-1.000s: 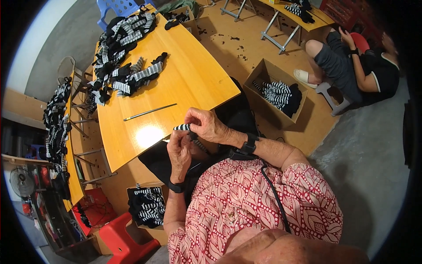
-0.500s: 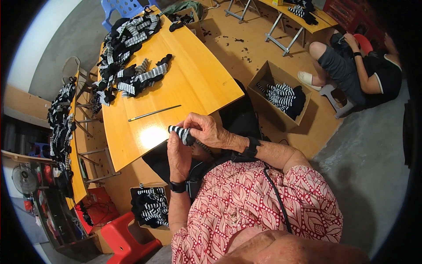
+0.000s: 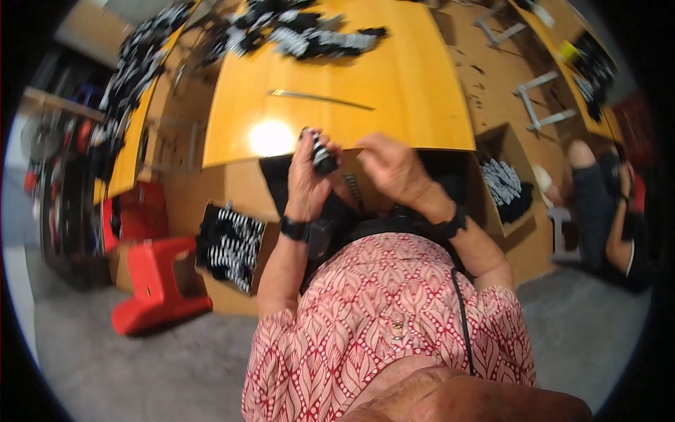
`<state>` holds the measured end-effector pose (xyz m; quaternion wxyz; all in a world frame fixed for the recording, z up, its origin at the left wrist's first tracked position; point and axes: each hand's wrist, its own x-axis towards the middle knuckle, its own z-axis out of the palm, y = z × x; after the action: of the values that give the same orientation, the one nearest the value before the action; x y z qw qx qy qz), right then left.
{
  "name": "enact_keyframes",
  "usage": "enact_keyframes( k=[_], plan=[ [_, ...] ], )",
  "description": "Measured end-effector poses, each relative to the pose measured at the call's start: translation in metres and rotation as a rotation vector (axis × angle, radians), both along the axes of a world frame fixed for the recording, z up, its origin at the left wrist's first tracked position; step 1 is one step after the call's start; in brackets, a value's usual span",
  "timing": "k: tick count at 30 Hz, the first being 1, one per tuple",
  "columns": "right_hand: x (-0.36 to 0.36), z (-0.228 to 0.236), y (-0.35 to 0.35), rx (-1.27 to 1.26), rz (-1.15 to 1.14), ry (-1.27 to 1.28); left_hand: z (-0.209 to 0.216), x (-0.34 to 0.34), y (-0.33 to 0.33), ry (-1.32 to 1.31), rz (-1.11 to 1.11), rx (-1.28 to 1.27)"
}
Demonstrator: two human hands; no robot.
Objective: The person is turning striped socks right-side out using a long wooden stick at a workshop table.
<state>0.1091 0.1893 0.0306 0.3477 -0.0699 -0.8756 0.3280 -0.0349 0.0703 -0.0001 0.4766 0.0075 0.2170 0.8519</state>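
A small black-and-white striped sock is gripped upright in my left hand, just off the near edge of the yellow table. Its dark end hangs by my palm, and my fingers hide part of it. Apart from the sock, to its right, is my right hand, its fingers bent and smeared by motion. Whether it pinches anything does not show. On the tabletop ahead lies a thin metal rod. Farther back, more striped socks are heaped.
Striped socks fill a cardboard box at my left and another box at my right. A red stool stands at the left. A seated person is at far right. Another sock-covered table runs along the left.
My right hand has let go of the sock and moved off to the right. The left hand keeps the sock, now tilted more upright. My view has turned and dipped toward my body.
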Motion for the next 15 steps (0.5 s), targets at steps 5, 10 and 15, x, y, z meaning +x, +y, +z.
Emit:
enact_keyframes(
  k=[5, 10, 15],
  plan=[
    [-0.045, -0.001, 0.041, 0.223, -0.122, -0.042, -0.007, -0.008, -0.015, 0.015, 0.033, 0.030],
    [-0.073, -0.036, 0.074, 0.449, -0.231, -0.124, 0.002, -0.003, -0.012, 0.000, 0.060, 0.076],
    [-0.055, -0.033, 0.056, 0.367, -0.111, -0.189, -0.007, -0.012, -0.029, 0.019, 0.042, 0.169]
  ],
)
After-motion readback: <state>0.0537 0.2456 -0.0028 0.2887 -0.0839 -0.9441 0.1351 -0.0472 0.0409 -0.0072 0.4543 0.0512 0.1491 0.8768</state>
